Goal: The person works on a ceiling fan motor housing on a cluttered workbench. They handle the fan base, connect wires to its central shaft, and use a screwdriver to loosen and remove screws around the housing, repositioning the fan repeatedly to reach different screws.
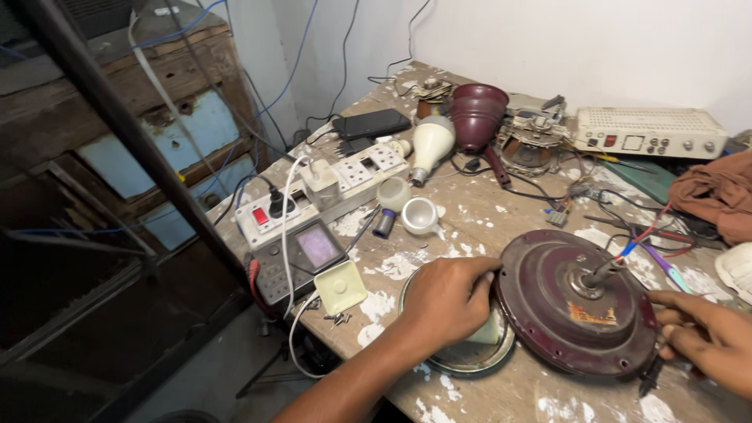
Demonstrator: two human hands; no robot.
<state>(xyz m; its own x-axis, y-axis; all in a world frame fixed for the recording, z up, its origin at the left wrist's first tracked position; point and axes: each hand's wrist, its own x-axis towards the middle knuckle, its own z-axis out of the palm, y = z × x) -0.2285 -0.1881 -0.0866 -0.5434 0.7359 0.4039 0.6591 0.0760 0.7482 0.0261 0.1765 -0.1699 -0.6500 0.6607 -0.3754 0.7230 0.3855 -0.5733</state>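
Observation:
A round maroon fan motor housing [576,305] with a central shaft and wires lies on the paint-stained workbench [501,227]. My left hand [446,298] grips its left rim, over a shallow metal dish [462,356]. My right hand [709,333] rests on the housing's right edge, fingers curled against it; a dark tool tip [650,380] pokes out below the hand.
A white power strip [321,192], a multimeter [301,258], a bulb [429,145], a maroon cone cover [476,113], a phone [372,123], a beige instrument box [646,131], a brown cloth [717,192] and loose wires crowd the bench. The bench edge drops off at left.

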